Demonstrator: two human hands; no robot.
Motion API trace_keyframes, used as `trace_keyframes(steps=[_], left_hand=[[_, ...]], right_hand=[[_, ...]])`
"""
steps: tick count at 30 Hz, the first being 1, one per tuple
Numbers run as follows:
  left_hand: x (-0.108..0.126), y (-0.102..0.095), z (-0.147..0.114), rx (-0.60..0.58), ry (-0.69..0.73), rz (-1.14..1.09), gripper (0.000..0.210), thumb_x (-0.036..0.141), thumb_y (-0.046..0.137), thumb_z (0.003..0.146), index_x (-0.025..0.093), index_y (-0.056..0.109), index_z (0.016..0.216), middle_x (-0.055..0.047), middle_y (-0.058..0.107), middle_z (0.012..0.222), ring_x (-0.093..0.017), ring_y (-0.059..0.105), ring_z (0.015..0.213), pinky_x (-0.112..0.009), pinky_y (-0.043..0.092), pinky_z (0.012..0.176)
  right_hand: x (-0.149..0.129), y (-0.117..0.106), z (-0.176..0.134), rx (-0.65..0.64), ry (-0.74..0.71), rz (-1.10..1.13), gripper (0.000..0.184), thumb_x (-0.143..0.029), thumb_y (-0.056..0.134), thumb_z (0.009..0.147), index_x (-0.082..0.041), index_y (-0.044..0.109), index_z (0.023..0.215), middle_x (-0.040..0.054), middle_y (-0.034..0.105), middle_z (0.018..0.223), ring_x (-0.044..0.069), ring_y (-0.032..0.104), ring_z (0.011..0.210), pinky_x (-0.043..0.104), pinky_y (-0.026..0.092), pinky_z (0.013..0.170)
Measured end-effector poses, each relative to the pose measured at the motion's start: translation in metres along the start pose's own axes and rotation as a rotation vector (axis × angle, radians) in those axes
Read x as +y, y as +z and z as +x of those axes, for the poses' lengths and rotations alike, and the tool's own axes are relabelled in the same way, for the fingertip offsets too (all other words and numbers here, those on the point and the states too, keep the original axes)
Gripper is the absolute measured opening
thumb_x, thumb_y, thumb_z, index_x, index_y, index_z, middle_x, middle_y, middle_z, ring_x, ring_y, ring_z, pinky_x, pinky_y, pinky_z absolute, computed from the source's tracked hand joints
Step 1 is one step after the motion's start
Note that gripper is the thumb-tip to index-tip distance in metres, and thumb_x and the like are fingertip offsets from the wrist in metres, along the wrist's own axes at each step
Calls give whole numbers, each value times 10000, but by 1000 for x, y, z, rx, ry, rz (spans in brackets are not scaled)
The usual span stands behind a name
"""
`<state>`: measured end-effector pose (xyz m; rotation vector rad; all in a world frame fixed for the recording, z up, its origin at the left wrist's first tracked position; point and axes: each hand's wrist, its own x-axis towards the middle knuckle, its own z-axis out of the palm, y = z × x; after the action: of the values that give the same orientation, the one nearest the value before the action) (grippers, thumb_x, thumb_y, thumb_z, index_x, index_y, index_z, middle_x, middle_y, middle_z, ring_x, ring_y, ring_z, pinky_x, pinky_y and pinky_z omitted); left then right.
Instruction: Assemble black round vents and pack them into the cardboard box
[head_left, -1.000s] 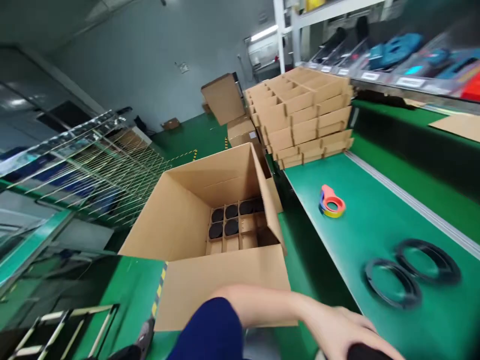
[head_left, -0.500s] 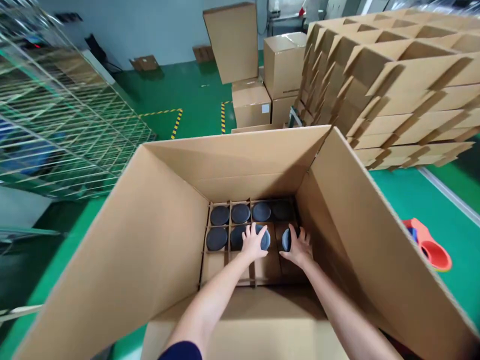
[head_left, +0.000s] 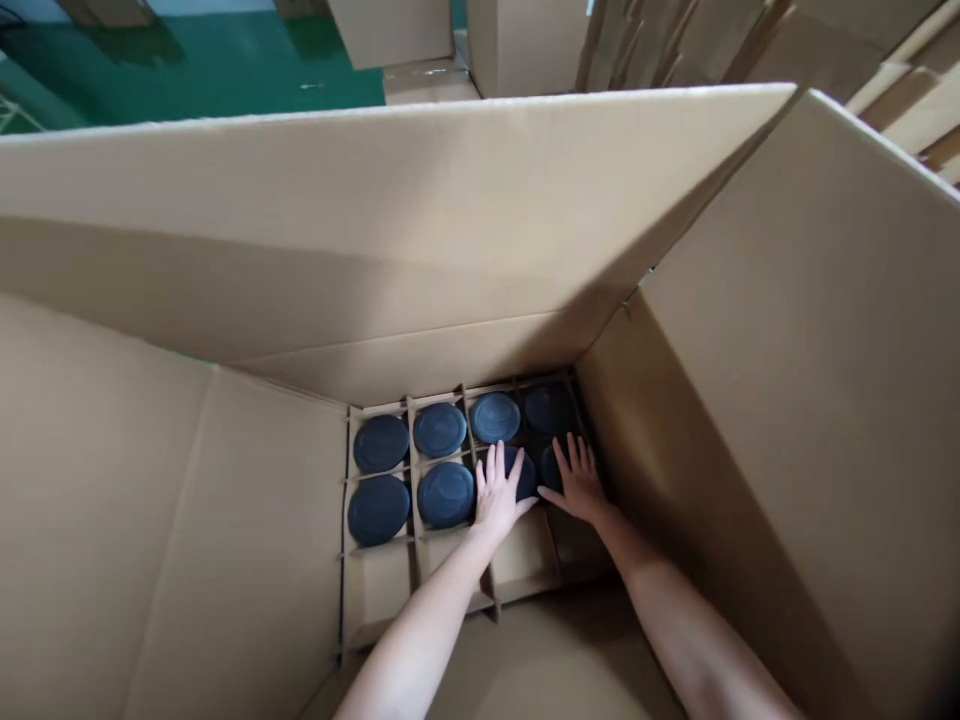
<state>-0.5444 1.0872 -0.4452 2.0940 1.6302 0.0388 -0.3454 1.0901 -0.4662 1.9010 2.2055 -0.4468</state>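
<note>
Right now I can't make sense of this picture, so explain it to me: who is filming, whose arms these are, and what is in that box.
There is no machine here. A person wears a camera on the head, so the one view looks forward and down along their own two bare arms. They lean into a big cardboard box with its flaps standing open. At the bottom sits a cardboard divider that splits the floor into small cells. Dark round discs lie flat in the far cells, one per cell; the near cells show bare cardboard. The left hand rests flat, fingers spread, on a disc in the second row. The right hand does the same on the disc in the next cell to the right. Neither hand grips anything; both lie open on top. More cartons and a green floor show beyond the box.
</note>
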Motion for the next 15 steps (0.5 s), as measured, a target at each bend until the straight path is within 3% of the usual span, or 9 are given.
trace_keyframes(steps=[4, 8, 12, 15], left_hand=[[-10, 15, -9, 61, 32, 124, 725, 482, 598, 901, 241, 291, 1512, -199, 89, 1612, -351, 35, 1494, -558, 137, 1214], [-2, 18, -13, 12, 2, 203, 631, 397, 518, 955, 234, 277, 1515, -192, 114, 1608, -358, 53, 1486, -558, 173, 1207], [14, 11, -16, 24, -122, 257, 567, 279, 440, 977, 192, 279, 1513, -199, 85, 1606, -367, 72, 1483, -587, 237, 1180], [29, 3, -21, 82, 32, 282, 535, 183, 426, 966, 210, 331, 1492, -141, 191, 1605, -303, 125, 1491, -554, 231, 1201]], right_hand=[[0, -5, 3, -42, 59, 47, 739, -538, 422, 970, -232, 138, 1580, 135, 20, 1641, 327, 24, 1503, 513, 92, 1200], [-6, -17, 2, -37, 150, 121, 723, -487, 436, 982, -239, 113, 1580, 143, -11, 1634, 337, 7, 1501, 574, 48, 1192], [-25, -39, 3, -48, -13, 231, 769, -361, 555, 942, -262, 132, 1577, 142, -30, 1630, 346, -18, 1498, 614, 59, 1182], [-38, -66, -1, 8, -101, 285, 621, -249, 523, 965, -183, 296, 1539, 195, 101, 1619, 371, 84, 1490, 611, 131, 1182]])
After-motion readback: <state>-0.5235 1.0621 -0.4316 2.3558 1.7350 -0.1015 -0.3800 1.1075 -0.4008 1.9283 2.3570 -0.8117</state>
